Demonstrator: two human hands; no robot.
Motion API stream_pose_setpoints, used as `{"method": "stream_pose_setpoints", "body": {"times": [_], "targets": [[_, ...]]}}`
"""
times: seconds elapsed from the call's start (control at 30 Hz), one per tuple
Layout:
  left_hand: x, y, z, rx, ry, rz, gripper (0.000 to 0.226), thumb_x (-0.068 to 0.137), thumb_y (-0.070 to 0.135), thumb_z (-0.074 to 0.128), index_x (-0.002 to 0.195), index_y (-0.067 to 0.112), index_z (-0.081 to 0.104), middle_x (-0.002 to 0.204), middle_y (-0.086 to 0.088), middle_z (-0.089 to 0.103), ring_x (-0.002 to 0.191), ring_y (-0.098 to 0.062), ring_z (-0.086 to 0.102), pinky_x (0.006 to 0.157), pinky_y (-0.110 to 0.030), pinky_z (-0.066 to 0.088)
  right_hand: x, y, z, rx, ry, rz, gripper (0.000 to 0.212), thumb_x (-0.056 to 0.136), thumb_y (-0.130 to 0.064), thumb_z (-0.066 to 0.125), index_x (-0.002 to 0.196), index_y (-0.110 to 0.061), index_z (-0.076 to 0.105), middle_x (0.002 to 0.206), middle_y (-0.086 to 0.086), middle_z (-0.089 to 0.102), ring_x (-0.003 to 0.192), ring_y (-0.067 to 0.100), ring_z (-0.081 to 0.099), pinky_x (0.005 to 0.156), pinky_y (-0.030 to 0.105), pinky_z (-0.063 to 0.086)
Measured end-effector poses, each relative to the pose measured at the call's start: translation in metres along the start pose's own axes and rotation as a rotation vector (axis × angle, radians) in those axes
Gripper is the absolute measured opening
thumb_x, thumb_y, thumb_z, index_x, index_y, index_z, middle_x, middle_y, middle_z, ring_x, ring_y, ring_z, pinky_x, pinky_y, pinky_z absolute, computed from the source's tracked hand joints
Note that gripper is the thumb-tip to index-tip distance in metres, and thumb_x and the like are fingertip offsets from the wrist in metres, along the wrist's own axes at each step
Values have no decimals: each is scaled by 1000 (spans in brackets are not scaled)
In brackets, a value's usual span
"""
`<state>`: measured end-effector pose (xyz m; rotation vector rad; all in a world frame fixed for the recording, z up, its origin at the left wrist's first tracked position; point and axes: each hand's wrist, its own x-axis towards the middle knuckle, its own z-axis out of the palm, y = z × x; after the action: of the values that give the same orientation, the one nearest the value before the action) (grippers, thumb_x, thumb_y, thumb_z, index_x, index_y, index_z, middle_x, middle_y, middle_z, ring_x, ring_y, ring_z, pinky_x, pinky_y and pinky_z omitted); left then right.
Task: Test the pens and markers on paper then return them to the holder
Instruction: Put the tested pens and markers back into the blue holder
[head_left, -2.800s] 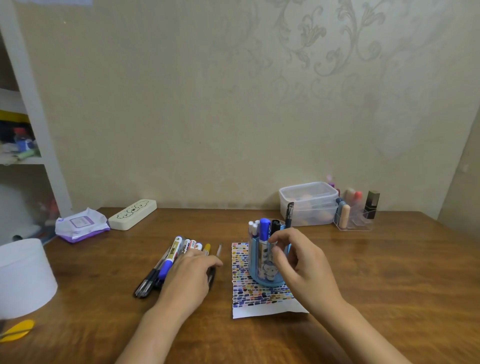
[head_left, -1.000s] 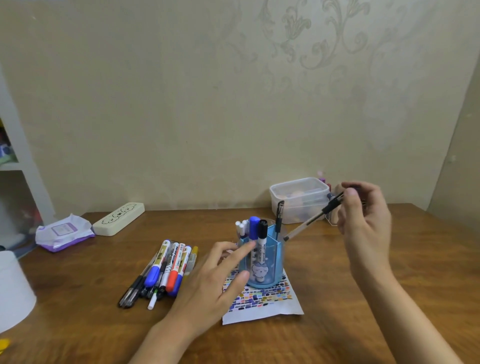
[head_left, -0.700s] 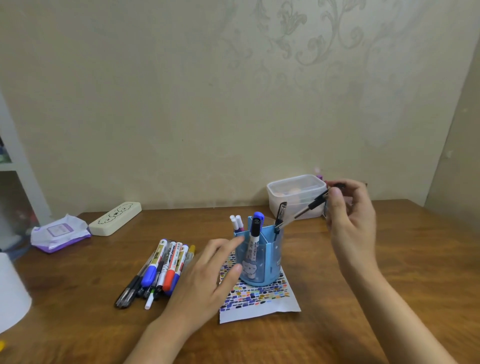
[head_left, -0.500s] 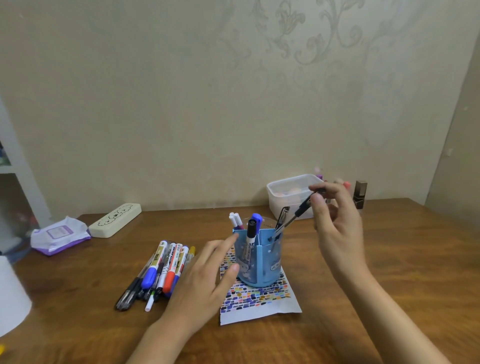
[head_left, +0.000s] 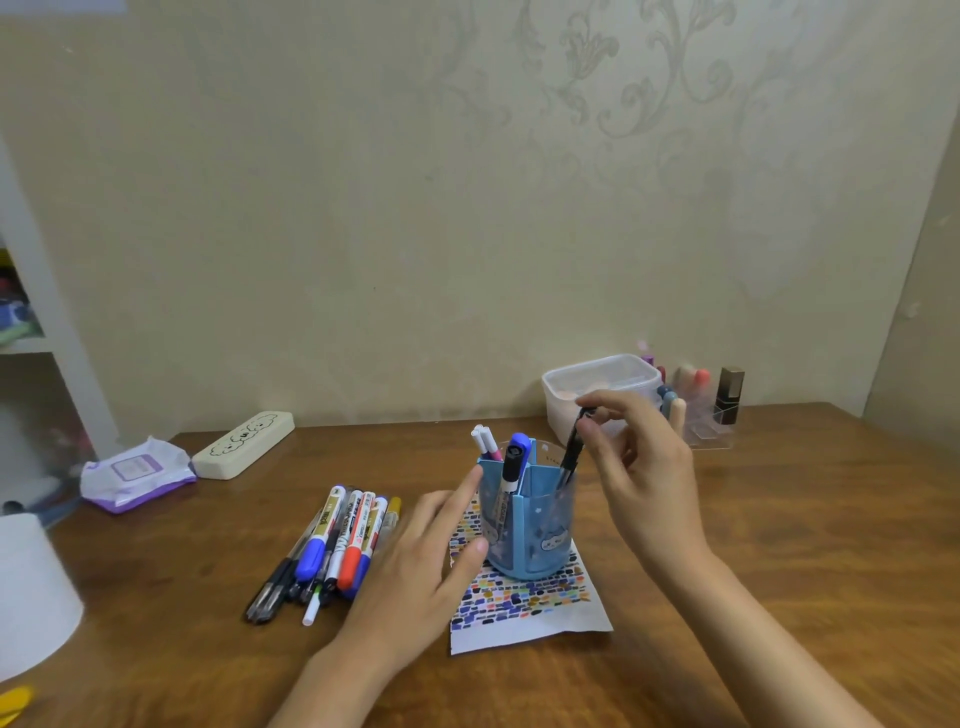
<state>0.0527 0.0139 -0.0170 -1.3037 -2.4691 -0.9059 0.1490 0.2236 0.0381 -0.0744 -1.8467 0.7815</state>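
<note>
A blue pen holder (head_left: 535, 525) stands on a sheet of paper (head_left: 530, 608) covered with small coloured marks. Inside it are white-capped pens, a blue-capped marker and a black-capped marker. My right hand (head_left: 644, 467) pinches the top of a black pen (head_left: 570, 457) whose lower end sits inside the holder's right compartment. My left hand (head_left: 426, 561) rests with fingers spread against the holder's left side, forefinger at the rim, thumb on the wall. A bundle of pens and markers (head_left: 332, 545) lies on the table left of my left hand.
A clear lidded box (head_left: 597, 384) and a clear organiser with small bottles (head_left: 711, 410) stand at the back right. A cream case (head_left: 241, 449) and a wipes pack (head_left: 135, 473) lie at the back left. A white cylinder (head_left: 31, 592) sits at the left edge.
My right hand has swung the black pen from a slant towards upright and lowered its tip into the holder. My left hand has stayed braced against the holder.
</note>
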Motion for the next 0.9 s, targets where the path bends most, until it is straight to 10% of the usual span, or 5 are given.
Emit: {"method": "stream_pose_setpoints", "body": {"times": [0.57,0.9], "targets": [[0,5,-9,8,-68,-28,64,102,54,34,147,61,-11,141,29,29,128,7,32,102,-26,40,-13,-1,3,-184,-17,0,27,92,-18,66,116,-29,63,108,-18,41,64,9,54,61,29,53],[-4,-43,-35,319,39,-246,40,97,14,44,123,37,65,125,18,58,124,-10,41,108,-27,32,-48,-26,23,-30,-269,-95,20,94,-8,60,98,-27,64,94,-18,51,69,8,55,58,15,38]]}}
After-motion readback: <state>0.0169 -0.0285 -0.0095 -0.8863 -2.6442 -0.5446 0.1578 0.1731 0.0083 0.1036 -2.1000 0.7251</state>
